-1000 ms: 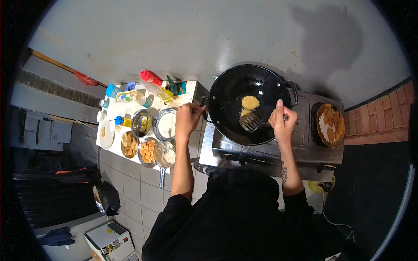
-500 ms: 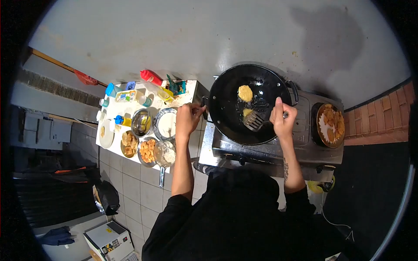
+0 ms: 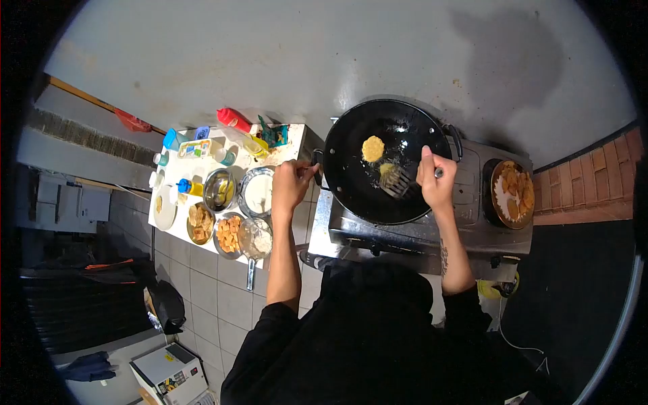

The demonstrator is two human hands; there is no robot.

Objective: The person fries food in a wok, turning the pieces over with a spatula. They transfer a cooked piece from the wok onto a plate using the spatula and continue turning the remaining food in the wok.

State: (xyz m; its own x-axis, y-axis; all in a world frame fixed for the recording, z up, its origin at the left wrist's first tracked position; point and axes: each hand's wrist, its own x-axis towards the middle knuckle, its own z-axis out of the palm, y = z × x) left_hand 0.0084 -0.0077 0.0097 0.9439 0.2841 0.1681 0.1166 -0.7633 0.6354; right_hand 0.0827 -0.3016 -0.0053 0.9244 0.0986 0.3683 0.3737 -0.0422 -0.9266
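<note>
A black wok (image 3: 358, 192) sits on the stove, with oil glistening inside. My left hand (image 3: 290, 183) is closed on the wok's left handle (image 3: 318, 159). In my right hand (image 3: 437, 181) is the handle of a slotted spatula (image 3: 395, 183), its head low in the wok. A round golden fritter (image 3: 372, 148) lies in the wok, up and left of the spatula. Part of a second yellowish piece (image 3: 387, 168) shows at the spatula's far edge; the rest is hidden by the slots.
Right of the wok, a plate of fried pieces (image 3: 514, 192) lies on the stove (image 3: 432, 233). The white table (image 3: 177, 227) at left carries a bowl of white batter (image 3: 259, 194), a bowl of orange chunks (image 3: 229, 234), a strainer (image 3: 256, 237) and a red bottle (image 3: 233, 119).
The round fritter has shifted left and slightly nearer. The spatula has moved a little right and its angle has changed. My left hand stays at the wok handle.
</note>
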